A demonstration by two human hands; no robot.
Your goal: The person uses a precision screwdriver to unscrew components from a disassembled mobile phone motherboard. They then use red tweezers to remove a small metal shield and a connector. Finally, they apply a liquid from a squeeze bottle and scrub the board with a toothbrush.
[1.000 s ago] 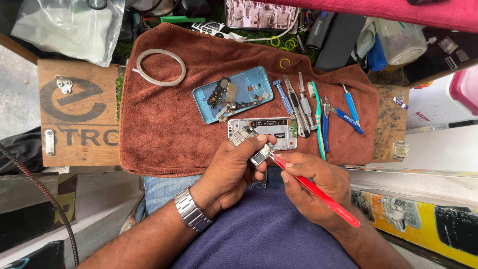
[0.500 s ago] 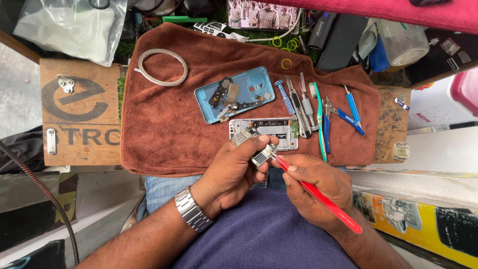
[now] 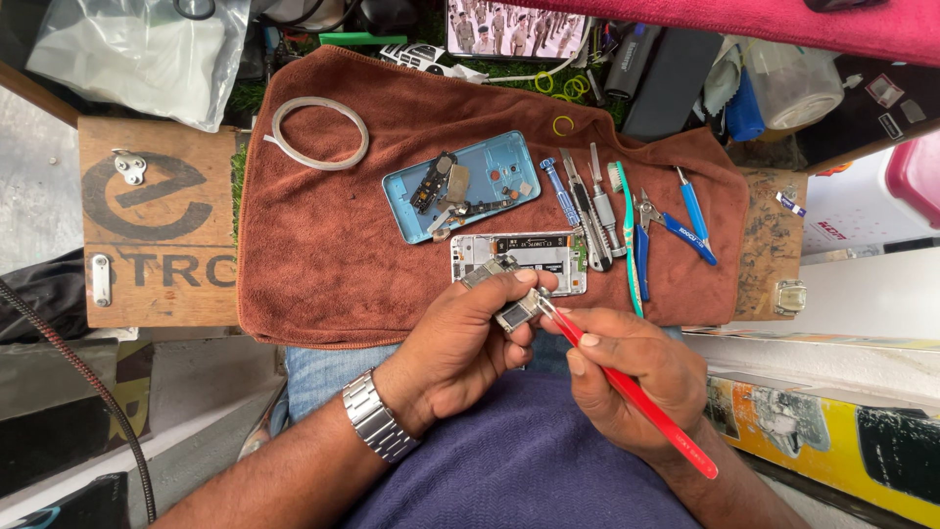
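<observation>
Left hand (image 3: 460,343) pinches a small metal part (image 3: 511,312); right hand (image 3: 627,377), closed round a red brush (image 3: 627,387), touches it.

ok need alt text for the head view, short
Seen from above, a person's left hand holds a small metal phone part while the right hand works at it with a red-handled brush. Beyond lies a brown towel with a blue phone shell, an opened phone, a tape ring and hand tools.
</observation>
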